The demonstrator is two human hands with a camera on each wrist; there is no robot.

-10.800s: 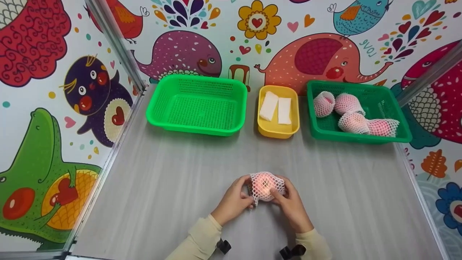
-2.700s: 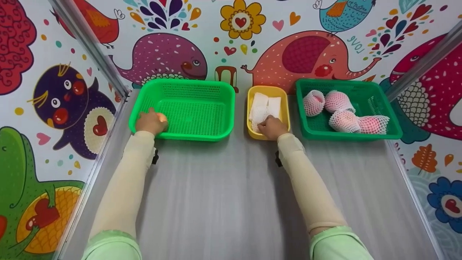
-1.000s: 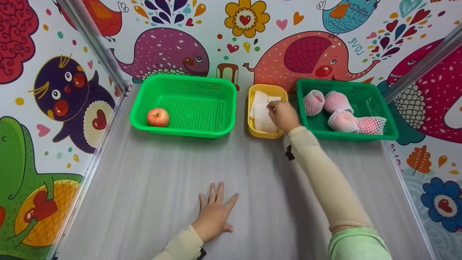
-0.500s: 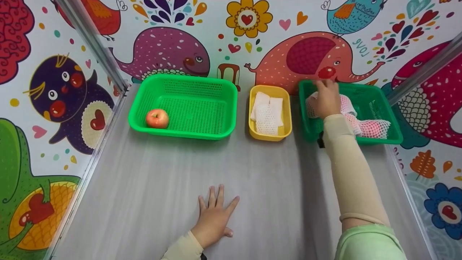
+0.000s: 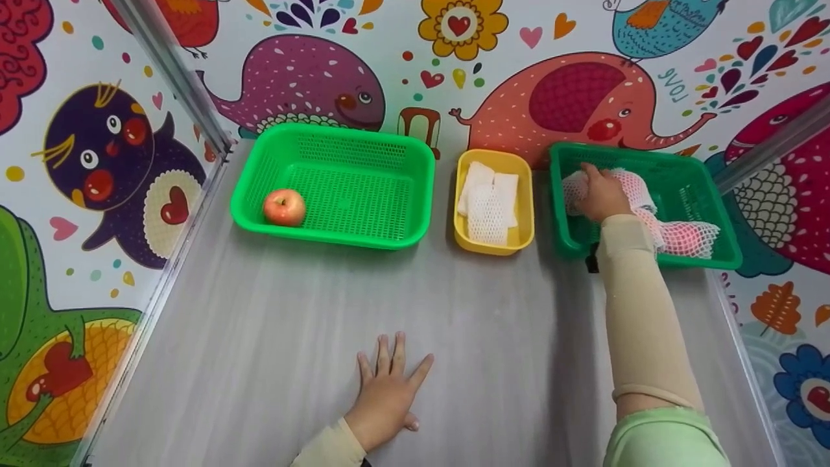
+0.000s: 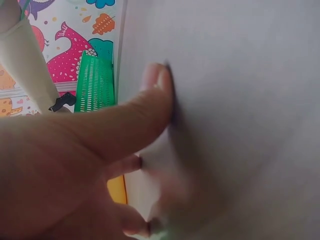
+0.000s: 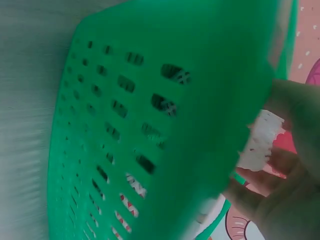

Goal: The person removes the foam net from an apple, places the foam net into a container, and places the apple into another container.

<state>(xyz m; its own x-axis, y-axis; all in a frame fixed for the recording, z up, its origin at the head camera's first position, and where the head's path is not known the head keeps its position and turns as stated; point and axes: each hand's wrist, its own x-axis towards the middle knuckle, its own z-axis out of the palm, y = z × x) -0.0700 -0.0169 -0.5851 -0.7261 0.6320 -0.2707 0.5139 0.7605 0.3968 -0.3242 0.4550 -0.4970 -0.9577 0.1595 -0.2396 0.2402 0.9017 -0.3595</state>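
Observation:
My left hand [image 5: 384, 402] lies on the grey tabletop with its fingers spread, holding nothing; the left wrist view shows its thumb [image 6: 135, 120] close up. My right hand [image 5: 606, 194] reaches into the dark green basket [image 5: 703, 261] and grips the leftmost apple in a foam net [image 5: 573, 188]. In the right wrist view, its fingers [image 7: 245, 197] and thumb are around the white netting [image 7: 262, 140], partly behind the basket wall. Several netted apples share that basket, including one at the right [image 5: 688, 239]; the forearm partly covers another.
A bare red apple [image 5: 284, 207] sits at the front left of the light green basket [image 5: 334, 240]. Between the baskets, the yellow bin [image 5: 493, 246] holds several white foam nets [image 5: 487, 211]. A printed wall [image 5: 447, 84] stands behind them.
The apple earlier held in both hands now sits bare in the light green basket. Its net lies in the yellow bin. My right hand has moved right to another netted apple; my left rests on the table.

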